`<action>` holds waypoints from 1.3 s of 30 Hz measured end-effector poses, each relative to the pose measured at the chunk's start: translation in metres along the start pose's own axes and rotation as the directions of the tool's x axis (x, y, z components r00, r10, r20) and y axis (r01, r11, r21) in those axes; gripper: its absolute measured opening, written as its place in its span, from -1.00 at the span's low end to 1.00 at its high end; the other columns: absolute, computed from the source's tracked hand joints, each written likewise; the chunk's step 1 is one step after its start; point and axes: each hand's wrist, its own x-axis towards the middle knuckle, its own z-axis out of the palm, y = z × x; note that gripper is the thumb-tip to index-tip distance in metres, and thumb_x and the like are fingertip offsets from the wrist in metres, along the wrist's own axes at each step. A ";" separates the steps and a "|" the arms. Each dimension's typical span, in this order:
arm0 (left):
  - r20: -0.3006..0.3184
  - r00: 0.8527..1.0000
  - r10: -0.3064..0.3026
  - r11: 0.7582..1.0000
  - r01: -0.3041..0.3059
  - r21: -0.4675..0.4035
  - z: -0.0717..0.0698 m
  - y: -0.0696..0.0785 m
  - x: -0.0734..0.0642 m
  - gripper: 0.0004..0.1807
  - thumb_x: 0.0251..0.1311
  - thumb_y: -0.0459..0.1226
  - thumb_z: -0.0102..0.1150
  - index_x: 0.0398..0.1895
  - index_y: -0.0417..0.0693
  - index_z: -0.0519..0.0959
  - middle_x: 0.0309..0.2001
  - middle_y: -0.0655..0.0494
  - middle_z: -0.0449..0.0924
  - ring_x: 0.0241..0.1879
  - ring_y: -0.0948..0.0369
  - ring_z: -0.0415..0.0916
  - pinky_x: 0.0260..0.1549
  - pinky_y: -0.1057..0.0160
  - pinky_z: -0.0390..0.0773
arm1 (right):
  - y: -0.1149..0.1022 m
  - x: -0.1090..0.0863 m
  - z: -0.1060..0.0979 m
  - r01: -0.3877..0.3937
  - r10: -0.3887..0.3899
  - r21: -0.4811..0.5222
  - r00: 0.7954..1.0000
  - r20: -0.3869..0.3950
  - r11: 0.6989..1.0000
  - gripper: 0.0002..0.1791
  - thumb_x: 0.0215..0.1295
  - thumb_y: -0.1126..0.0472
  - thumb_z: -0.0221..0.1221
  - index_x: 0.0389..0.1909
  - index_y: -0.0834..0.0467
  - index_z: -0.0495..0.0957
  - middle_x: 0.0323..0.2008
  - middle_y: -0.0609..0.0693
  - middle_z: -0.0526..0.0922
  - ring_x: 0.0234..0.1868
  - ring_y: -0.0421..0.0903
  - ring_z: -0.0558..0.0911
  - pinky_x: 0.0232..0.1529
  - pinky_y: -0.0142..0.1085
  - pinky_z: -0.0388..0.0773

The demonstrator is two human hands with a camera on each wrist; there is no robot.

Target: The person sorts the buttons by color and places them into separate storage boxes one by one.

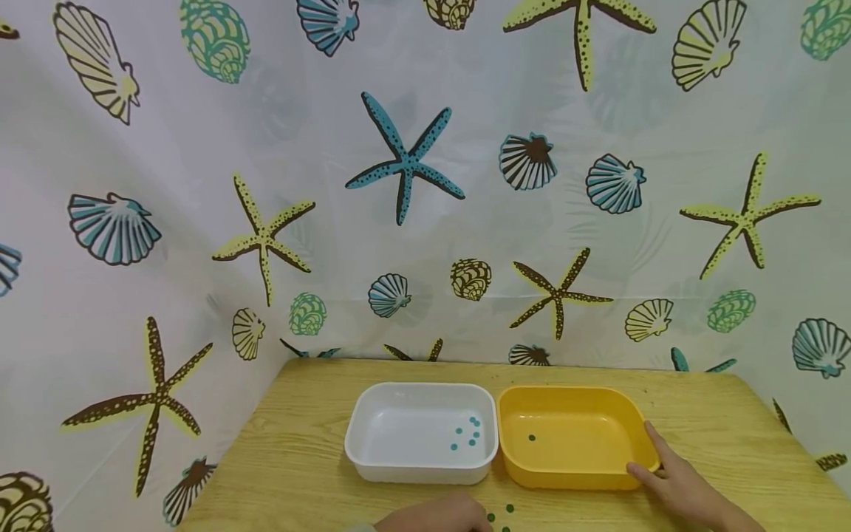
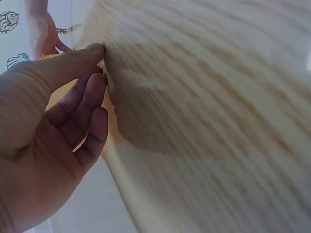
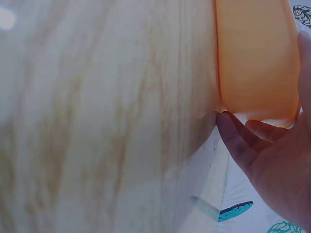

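Observation:
My left hand (image 1: 435,515) is at the bottom edge of the head view, beside a few small dark green discs (image 1: 510,508) on the table. In the left wrist view its thumb and curled fingers (image 2: 97,90) come down to the tabletop; I cannot tell whether a disc is between them. My right hand (image 1: 685,484) grips the right end of a yellow tray (image 1: 572,480), thumb at the front corner and fingers along the side. Inside that tray lies one dark green disc (image 1: 532,437). Several teal discs (image 1: 459,431) lie in the right half of a white tray (image 1: 419,474).
Both trays stand side by side on a wood-grain table (image 1: 292,443), the white one on the left. A curtain (image 1: 452,244) printed with shells and starfish hangs behind the table and along both sides.

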 end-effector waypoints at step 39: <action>-0.030 0.999 0.021 0.987 -0.016 0.157 -0.019 0.012 0.001 -0.95 0.24 -0.23 0.18 -0.37 0.15 0.57 -0.46 0.36 0.51 -0.47 0.41 0.41 -0.42 0.42 0.47 | 0.000 0.000 0.001 -0.004 0.003 -0.015 1.000 -0.013 1.000 0.02 0.37 -0.14 0.03 0.40 0.48 -0.32 0.31 0.58 -0.12 0.24 0.43 0.22 0.10 0.12 0.33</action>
